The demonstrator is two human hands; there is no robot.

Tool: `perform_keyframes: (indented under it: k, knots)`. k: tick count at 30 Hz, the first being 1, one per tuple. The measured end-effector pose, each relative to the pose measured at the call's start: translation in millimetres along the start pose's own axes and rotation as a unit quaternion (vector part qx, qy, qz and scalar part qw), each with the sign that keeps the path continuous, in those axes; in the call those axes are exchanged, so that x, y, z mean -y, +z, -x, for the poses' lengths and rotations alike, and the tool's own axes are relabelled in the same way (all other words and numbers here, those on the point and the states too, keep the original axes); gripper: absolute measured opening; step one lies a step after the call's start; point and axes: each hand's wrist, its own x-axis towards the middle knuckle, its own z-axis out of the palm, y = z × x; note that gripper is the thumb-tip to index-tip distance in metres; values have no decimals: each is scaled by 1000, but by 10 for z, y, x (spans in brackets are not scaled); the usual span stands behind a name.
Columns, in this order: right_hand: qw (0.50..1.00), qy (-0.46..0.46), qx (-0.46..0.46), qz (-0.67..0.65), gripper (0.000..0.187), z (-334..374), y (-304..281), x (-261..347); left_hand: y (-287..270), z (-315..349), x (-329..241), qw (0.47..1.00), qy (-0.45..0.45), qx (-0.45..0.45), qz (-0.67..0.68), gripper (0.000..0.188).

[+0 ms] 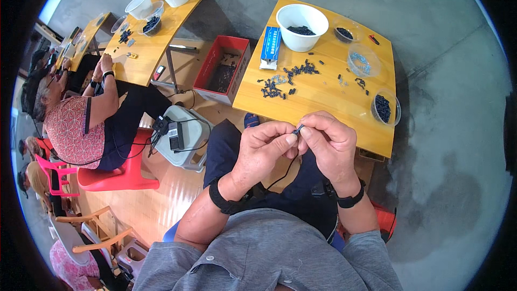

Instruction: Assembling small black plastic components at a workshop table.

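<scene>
Just past the near edge of the table, my left hand (263, 148) and my right hand (331, 143) meet in front of me, thumbs and fingertips pinched together. Between them is a small dark plastic piece (298, 129), mostly covered by the fingers, so its exact kind does not show. Loose small black parts (273, 89) lie scattered on the yellow table (323, 102) beyond my hands, with little silvery pieces (279, 79) among them. To the right, a clear round tub (382, 109) holds more black parts. Another clear tub (362, 62) contains small silvery pieces.
A white bowl (301, 44), a blue box (271, 43) and a third clear tub (344, 33) stand farther back. Left of the table is a red carton (240, 73). A grey stool (188, 153) carries black devices and cables. A co-worker (70, 129) sits at another table.
</scene>
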Motion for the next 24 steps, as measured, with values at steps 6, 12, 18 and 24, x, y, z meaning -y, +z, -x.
perform_keyframes:
  k: [6,12,18,24]
  knots:
    - [1000,-4,1,11,7,10,-2,0,5,5,-10,1000,-8,-1,-16,11]
    - [998,-16,-2,56,7,5,3,-5,5,2,10,999,-4,-5,-45,10]
    - [980,-94,-6,173,11,-16,36,-63,-16,7,66,994,7,-39,-106,8]
    - [958,-135,-13,253,14,33,48,-106,6,-19,63,992,-33,-47,-113,8]
